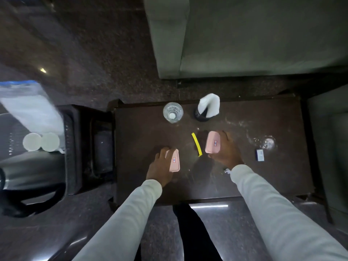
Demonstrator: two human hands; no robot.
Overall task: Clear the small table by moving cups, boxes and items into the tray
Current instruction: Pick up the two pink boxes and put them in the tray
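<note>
On the dark brown small table (235,178), my left hand (160,166) grips a pink box (174,160) near the table's left side. My right hand (226,149) grips a second pink box (213,142) at the middle. Between the two boxes lies a yellow strip (196,144). At the far edge stand a clear glass (172,112) and a dark cup holding white tissue (208,108). Another clear glass (267,143) stands at the right, with a small grey box (260,155) in front of it. The black tray (72,147) sits left of the table with two white cups (40,141) in it.
A grey-green sofa (254,34) stands beyond the table and another seat (329,147) is at the right. A white and blue plastic bag (28,106) lies over the tray's far side. Dark speckled floor surrounds the table. A lower stand (102,146) sits between tray and table.
</note>
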